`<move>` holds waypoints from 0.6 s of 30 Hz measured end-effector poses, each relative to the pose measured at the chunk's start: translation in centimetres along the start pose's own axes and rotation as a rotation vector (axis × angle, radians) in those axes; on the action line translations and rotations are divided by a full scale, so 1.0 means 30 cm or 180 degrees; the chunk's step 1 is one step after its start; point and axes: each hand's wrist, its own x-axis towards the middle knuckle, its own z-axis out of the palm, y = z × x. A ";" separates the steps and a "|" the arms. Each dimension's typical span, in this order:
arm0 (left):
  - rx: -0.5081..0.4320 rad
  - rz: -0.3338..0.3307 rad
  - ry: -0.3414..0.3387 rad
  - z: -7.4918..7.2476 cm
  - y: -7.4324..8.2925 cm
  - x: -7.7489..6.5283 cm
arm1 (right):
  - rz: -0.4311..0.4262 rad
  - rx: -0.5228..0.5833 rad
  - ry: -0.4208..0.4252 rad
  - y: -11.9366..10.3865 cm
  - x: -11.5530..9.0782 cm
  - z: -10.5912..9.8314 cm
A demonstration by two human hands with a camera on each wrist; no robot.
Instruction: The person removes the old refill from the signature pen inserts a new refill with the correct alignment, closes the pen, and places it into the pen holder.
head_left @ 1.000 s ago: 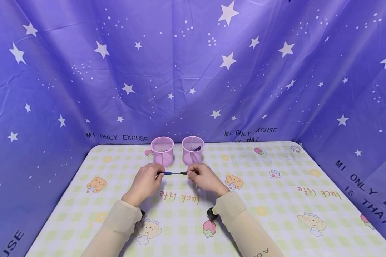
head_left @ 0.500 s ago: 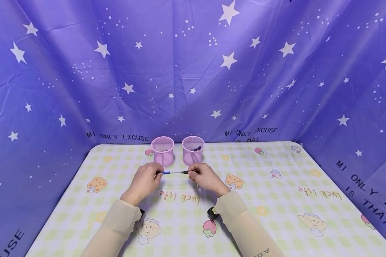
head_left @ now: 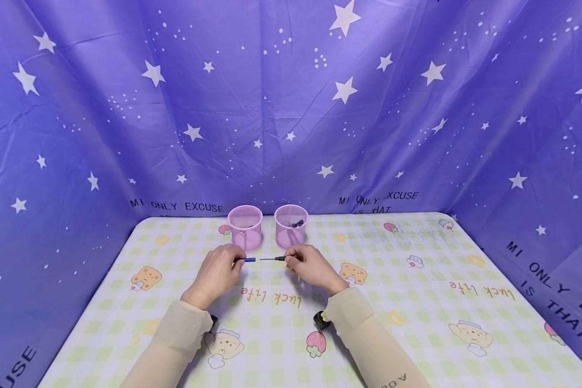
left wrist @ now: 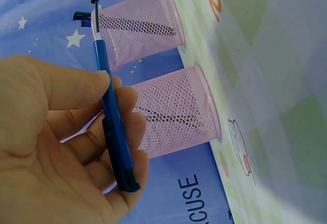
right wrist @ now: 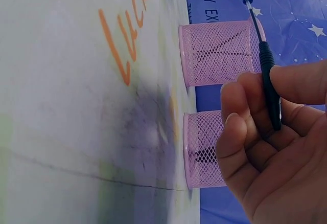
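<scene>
My left hand (head_left: 218, 275) pinches the blue barrel (left wrist: 113, 111) of a pen between thumb and fingers, its dark clip toward the palm. Opposite, my right hand (head_left: 312, 268) grips the pen's black front section (right wrist: 270, 86). A thin dark refill (left wrist: 97, 19) runs from that front section toward the barrel, with a short pale, clear-looking stretch at the barrel's mouth. Whether the refill's end sits inside the barrel, I cannot tell. Both parts are in line, held above the table in front of two pink mesh cups.
The left mesh cup (head_left: 245, 237) holds thin dark items. In the right mesh cup (head_left: 290, 238) are several pens with dark blue ends. Both stand toward the back of the checked tablecloth (head_left: 417, 323). A purple starred curtain (head_left: 291, 108) surrounds the table's back and sides.
The blue barrel has shifted slightly left and the black front section slightly right, so more length of the refill shows between them. The cups have stayed put.
</scene>
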 end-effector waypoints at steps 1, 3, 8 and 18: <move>-0.0004 -0.0004 -0.0003 -0.001 -0.002 0.000 | 0.0001 -0.0002 0.0000 0.000 0.000 0.000; -0.0010 -0.0013 -0.0005 -0.003 -0.005 0.001 | -0.0001 0.0001 -0.0001 -0.001 0.000 -0.001; -0.0008 -0.0060 -0.0041 -0.008 -0.013 0.001 | 0.0003 0.0021 -0.0010 0.001 0.000 -0.002; 0.0001 -0.0020 -0.0030 -0.013 -0.019 0.002 | 0.0019 0.0007 0.0011 0.010 0.003 -0.008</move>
